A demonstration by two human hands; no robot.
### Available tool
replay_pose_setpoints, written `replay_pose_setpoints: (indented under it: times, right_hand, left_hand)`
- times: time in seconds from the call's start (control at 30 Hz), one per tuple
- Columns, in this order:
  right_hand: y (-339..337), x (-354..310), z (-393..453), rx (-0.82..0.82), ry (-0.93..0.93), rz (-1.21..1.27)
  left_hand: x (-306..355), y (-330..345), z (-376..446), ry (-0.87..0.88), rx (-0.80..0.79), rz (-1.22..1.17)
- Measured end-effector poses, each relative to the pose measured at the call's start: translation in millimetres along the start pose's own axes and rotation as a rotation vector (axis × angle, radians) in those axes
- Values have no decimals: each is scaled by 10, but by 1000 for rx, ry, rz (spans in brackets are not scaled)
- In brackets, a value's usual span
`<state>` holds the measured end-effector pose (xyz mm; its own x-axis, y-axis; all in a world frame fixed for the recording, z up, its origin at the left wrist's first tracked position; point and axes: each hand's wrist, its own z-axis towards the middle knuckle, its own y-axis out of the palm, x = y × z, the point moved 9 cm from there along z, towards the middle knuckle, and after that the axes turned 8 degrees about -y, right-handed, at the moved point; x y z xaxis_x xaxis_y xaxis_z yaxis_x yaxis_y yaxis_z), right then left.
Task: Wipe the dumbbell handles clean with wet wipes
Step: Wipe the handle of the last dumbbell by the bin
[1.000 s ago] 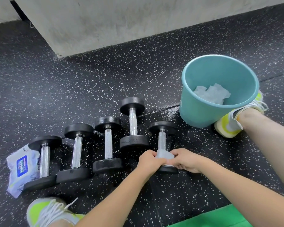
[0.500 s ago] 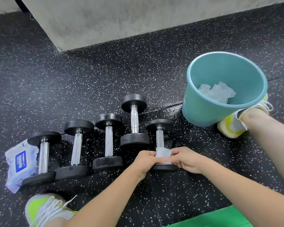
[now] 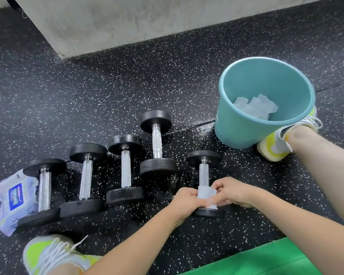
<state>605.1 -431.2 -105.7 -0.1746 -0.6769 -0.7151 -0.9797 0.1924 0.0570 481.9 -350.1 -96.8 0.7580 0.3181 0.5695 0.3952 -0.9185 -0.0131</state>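
Lower centre of frame: rightmost dumbbell [image 3: 204,181] lies on the speckled rubber floor [image 3: 111,92], apart from the row of four others to its left. A white wet wipe [image 3: 206,193] is wrapped round the near end of its chrome handle [image 3: 203,173], just above the near head.

Left hand [image 3: 184,201] curled against the wipe from the left, fingers closed round it. Right hand [image 3: 229,192] pinches the wipe's upper edge from the right, fingertips on the fabric. How far the wipe goes round behind the handle is hidden; probably most of the way.

Handling, as a judgement: the dumbbell is stiff and heavy for its size, and round heads may let it roll, so one hand should steady it. The handle looks textured, so the thin, limp, damp wipe may snag or bunch. Best hold is wipe cupped round the bar, sliding toward the far head, where bare metal is unwiped.

Upper right: teal bucket [image 3: 244,128] holding crumpled used wipes [image 3: 254,106]. Far left: wipe packet [image 3: 16,197], partly under the leftmost dumbbell [image 3: 43,187].
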Motion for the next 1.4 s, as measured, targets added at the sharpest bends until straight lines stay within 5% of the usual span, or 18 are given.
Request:
replay_pose_setpoints:
  times: [0.4, 0.7, 1.13, 1.4]
  right_hand:
    - [40, 114, 103, 26, 22, 185]
    - [141, 24, 37, -105, 125, 342]
    - [-122, -23, 131, 290, -59, 368]
    - [-241, -72, 227, 512, -54, 612]
  left_hand:
    - [115, -56, 94, 8, 157, 259]
    - [-59, -278, 108, -50, 100, -219]
    - [-51, -331, 189, -21, 294, -343]
    - [289, -389, 404, -41, 376, -445]
